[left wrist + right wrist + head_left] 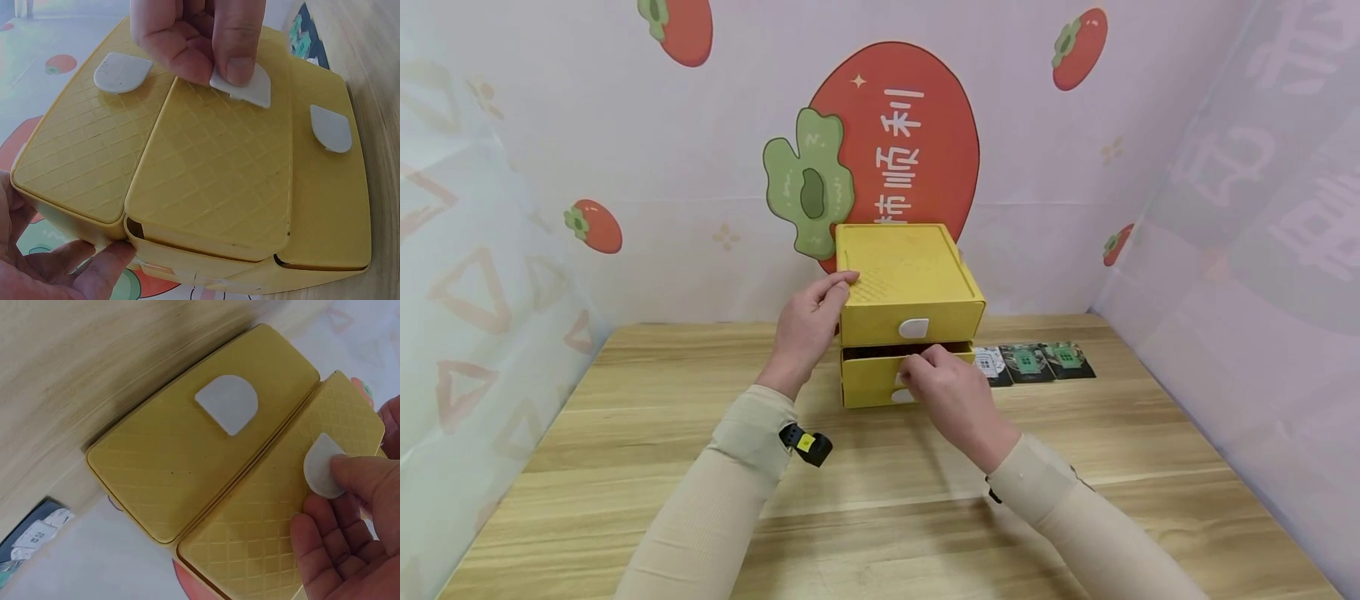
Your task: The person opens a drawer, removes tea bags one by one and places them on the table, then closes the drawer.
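A yellow drawer box [910,258] with white half-round handles stands on the table. My left hand [811,325] rests against its upper left edge, one fingertip over the top. In the left wrist view, fingers [106,265] of that hand touch the box's side. My right hand [951,396] pinches the white handle [250,90] of the middle drawer [212,169] between thumb and fingers. This drawer stands partly out, with a dark gap above its front. The top drawer [94,144] and the bottom drawer [187,444] sit further back, each with its own white handle.
Several dark printed cards [1030,362] lie in a row on the wooden table [850,517], just right of the box. Behind stands a pale wall [715,167] with persimmon drawings. Pale side panels rise left and right.
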`<action>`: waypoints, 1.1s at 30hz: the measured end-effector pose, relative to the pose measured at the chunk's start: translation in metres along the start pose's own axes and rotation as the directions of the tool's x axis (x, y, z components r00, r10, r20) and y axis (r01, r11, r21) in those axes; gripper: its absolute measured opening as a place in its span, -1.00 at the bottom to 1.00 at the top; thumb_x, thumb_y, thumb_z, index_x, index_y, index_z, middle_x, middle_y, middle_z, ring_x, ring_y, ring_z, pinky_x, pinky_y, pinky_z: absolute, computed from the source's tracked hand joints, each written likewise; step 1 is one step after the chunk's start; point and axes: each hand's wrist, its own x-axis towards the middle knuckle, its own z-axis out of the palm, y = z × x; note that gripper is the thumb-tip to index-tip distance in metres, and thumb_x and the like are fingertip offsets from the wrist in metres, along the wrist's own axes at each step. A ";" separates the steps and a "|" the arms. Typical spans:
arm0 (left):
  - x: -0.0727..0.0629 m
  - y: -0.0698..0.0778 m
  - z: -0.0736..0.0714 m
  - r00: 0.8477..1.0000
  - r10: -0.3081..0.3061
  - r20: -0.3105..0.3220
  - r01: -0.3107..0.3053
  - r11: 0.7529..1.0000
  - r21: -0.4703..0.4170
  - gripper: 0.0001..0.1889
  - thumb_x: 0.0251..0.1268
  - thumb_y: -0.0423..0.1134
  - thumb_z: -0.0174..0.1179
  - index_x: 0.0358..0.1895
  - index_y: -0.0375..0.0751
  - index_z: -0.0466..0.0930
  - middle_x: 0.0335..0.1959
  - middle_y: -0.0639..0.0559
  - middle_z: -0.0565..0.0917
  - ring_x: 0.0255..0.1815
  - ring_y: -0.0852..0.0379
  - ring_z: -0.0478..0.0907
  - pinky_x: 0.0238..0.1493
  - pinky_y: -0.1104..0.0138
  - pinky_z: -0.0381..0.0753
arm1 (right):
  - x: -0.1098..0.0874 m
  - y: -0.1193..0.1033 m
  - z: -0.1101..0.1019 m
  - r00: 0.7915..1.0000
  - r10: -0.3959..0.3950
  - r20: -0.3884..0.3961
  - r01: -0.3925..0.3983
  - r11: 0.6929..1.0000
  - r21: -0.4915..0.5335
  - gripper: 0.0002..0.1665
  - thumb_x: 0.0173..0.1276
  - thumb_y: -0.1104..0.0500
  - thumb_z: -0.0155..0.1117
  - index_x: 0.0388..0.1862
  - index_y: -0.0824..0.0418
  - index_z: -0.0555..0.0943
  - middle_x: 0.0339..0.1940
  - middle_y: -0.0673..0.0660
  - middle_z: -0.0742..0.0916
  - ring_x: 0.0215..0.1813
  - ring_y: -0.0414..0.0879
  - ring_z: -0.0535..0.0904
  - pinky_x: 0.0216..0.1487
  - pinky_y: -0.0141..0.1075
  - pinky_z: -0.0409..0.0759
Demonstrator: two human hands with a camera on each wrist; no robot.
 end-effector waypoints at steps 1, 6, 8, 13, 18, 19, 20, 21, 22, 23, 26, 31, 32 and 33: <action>0.000 0.000 0.000 1.000 -0.001 -0.001 0.001 1.000 -0.002 -0.61 0.63 0.07 -0.02 0.27 0.16 0.70 0.26 0.16 0.67 0.07 0.06 0.53 0.05 0.17 0.48 | -0.001 0.000 -0.001 1.000 -0.001 0.004 0.001 1.000 0.006 -0.89 0.37 0.27 0.44 -0.22 0.10 0.68 -0.34 0.07 0.65 -0.41 -0.09 0.60 -0.55 -0.25 0.56; 0.000 0.000 0.000 1.000 0.000 -0.002 0.000 1.000 -0.003 -0.60 0.62 0.08 -0.03 0.26 0.16 0.71 0.24 0.15 0.67 0.09 0.06 0.52 0.10 0.16 0.47 | -0.005 -0.002 -0.005 1.000 -0.007 0.019 0.006 1.000 0.029 -0.99 0.47 0.19 0.38 -0.19 0.11 0.70 -0.32 0.07 0.66 -0.36 -0.09 0.61 -0.48 -0.23 0.61; 0.000 -0.001 0.000 1.000 0.002 -0.001 -0.002 1.000 0.000 -0.60 0.62 0.08 -0.03 0.27 0.16 0.70 0.26 0.16 0.66 0.10 0.06 0.52 0.12 0.16 0.47 | -0.006 -0.003 -0.007 1.000 -0.008 0.021 0.007 1.000 0.031 -0.97 0.49 0.20 0.35 -0.20 0.11 0.70 -0.32 0.07 0.65 -0.36 -0.09 0.60 -0.48 -0.24 0.60; 0.001 -0.002 0.000 1.000 0.004 0.001 -0.004 1.000 0.000 -0.59 0.62 0.09 -0.03 0.28 0.16 0.70 0.29 0.16 0.65 0.09 0.05 0.53 0.11 0.15 0.48 | -0.008 -0.006 -0.010 1.000 -0.011 0.015 0.011 1.000 0.022 -0.88 0.35 0.24 0.49 -0.23 0.10 0.68 -0.34 0.06 0.65 -0.39 -0.09 0.60 -0.51 -0.25 0.60; 0.000 -0.002 0.000 1.000 0.005 -0.001 -0.005 1.000 0.001 -0.60 0.62 0.09 -0.03 0.27 0.16 0.70 0.31 0.17 0.65 0.15 0.08 0.53 0.19 0.15 0.47 | -0.010 -0.009 -0.012 1.000 -0.015 0.015 0.015 1.000 0.013 -0.83 0.30 0.21 0.55 -0.25 0.09 0.68 -0.35 0.06 0.67 -0.40 -0.08 0.62 -0.49 -0.25 0.62; 0.000 -0.002 0.000 1.000 0.005 -0.001 -0.005 1.000 0.002 -0.60 0.62 0.09 -0.03 0.27 0.16 0.70 0.31 0.17 0.65 0.17 0.09 0.53 0.21 0.14 0.48 | -0.011 -0.009 -0.012 1.000 -0.014 0.017 0.014 1.000 0.014 -0.83 0.31 0.20 0.55 -0.25 0.09 0.68 -0.35 0.06 0.67 -0.40 -0.09 0.62 -0.49 -0.25 0.62; 0.000 -0.002 0.000 1.000 0.005 -0.001 -0.005 1.000 0.002 -0.60 0.62 0.09 -0.03 0.27 0.16 0.70 0.31 0.17 0.65 0.18 0.09 0.53 0.22 0.14 0.48 | -0.011 -0.010 -0.013 1.000 -0.013 0.019 0.013 1.000 0.015 -0.83 0.31 0.20 0.55 -0.24 0.09 0.68 -0.35 0.06 0.67 -0.40 -0.09 0.62 -0.49 -0.26 0.62; 0.000 -0.002 0.000 1.000 0.006 -0.001 -0.006 1.000 0.000 -0.60 0.62 0.09 -0.03 0.27 0.16 0.70 0.31 0.17 0.65 0.18 0.09 0.53 0.23 0.13 0.48 | -0.012 -0.010 -0.013 1.000 -0.011 0.022 0.011 1.000 0.017 -0.83 0.31 0.18 0.56 -0.24 0.08 0.68 -0.35 0.05 0.67 -0.39 -0.09 0.62 -0.48 -0.26 0.62; 0.000 -0.002 0.000 1.000 0.006 -0.001 -0.006 1.000 -0.001 -0.60 0.62 0.09 -0.03 0.27 0.16 0.70 0.32 0.17 0.65 0.20 0.11 0.53 0.24 0.13 0.48 | -0.013 -0.011 -0.014 1.000 -0.011 0.024 0.010 1.000 0.021 -0.82 0.30 0.18 0.57 -0.24 0.08 0.68 -0.35 0.05 0.67 -0.39 -0.10 0.62 -0.48 -0.26 0.63; 0.000 -0.002 0.000 1.000 0.005 -0.001 -0.005 1.000 -0.002 -0.60 0.62 0.08 -0.03 0.27 0.16 0.70 0.32 0.17 0.65 0.22 0.11 0.53 0.25 0.13 0.48 | -0.014 -0.011 -0.015 1.000 -0.011 0.026 0.010 1.000 0.024 -0.81 0.29 0.16 0.58 -0.24 0.07 0.68 -0.35 0.05 0.67 -0.39 -0.10 0.63 -0.47 -0.27 0.64; 0.000 -0.002 0.000 1.000 0.003 0.000 -0.003 1.000 -0.006 -0.60 0.62 0.08 -0.03 0.28 0.15 0.70 0.33 0.18 0.64 0.25 0.13 0.53 0.27 0.13 0.47 | -0.016 -0.013 -0.017 1.000 -0.015 0.025 0.015 1.000 0.025 -0.80 0.28 0.13 0.59 -0.24 0.06 0.69 -0.35 0.04 0.67 -0.37 -0.10 0.64 -0.46 -0.26 0.65; 0.000 -0.001 0.001 1.000 0.002 -0.008 -0.002 1.000 0.000 -0.61 0.62 0.08 -0.01 0.26 0.15 0.70 0.24 0.14 0.67 0.14 0.08 0.53 0.17 0.15 0.47 | -0.019 -0.016 -0.021 0.999 -0.028 0.018 0.028 1.000 0.014 -0.80 0.28 0.13 0.59 -0.24 0.07 0.69 -0.36 0.05 0.67 -0.38 -0.09 0.63 -0.47 -0.23 0.65; 0.001 -0.001 0.001 1.000 0.002 -0.010 -0.002 1.000 0.001 -0.61 0.62 0.08 -0.01 0.26 0.16 0.71 0.22 0.13 0.68 0.11 0.06 0.53 0.14 0.15 0.47 | -0.020 -0.016 -0.021 0.999 -0.030 0.017 0.030 0.999 0.012 -0.80 0.28 0.13 0.59 -0.24 0.08 0.69 -0.36 0.05 0.67 -0.39 -0.09 0.63 -0.47 -0.23 0.65; 0.000 -0.001 0.001 1.000 0.002 -0.012 -0.002 1.000 0.004 -0.61 0.62 0.07 -0.01 0.26 0.16 0.71 0.20 0.12 0.68 0.08 0.04 0.53 0.11 0.15 0.47 | -0.020 -0.017 -0.022 0.999 -0.030 0.017 0.030 0.999 0.012 -0.80 0.27 0.13 0.59 -0.24 0.08 0.69 -0.36 0.05 0.67 -0.39 -0.09 0.63 -0.47 -0.23 0.65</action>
